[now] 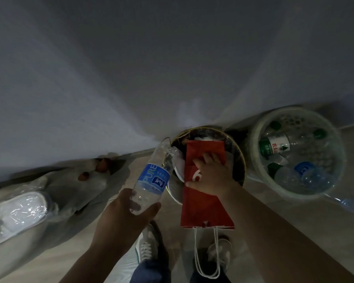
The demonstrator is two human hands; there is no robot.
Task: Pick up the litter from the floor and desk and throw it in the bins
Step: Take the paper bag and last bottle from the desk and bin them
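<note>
— What do you have in the hands?

— My left hand point(129, 213) holds a clear water bottle point(151, 180) with a blue label by its base; the fingers curl round it, thumb on the near side; the bottle tilts up toward 1 o'clock, its top just over the rim of the dark round bin point(241, 160). My right hand point(211, 176) lies on a red paper bag point(202, 209); fingers spread flat over its upper face, thumb at the left edge; I cannot tell whether anything grips beneath.

— Where is the bag?

— Its far end lies in the dark bin's mouth; its white cord handles point(206, 254) hang at 6 o'clock over my shoes point(149, 244).

— Anything else?

— At 3 o'clock of the dark bin, a pale perforated basket point(335, 152) holding plastic bottles; at 9 o'clock, something wrapped in clear film point(18, 215), blurred.
</note>
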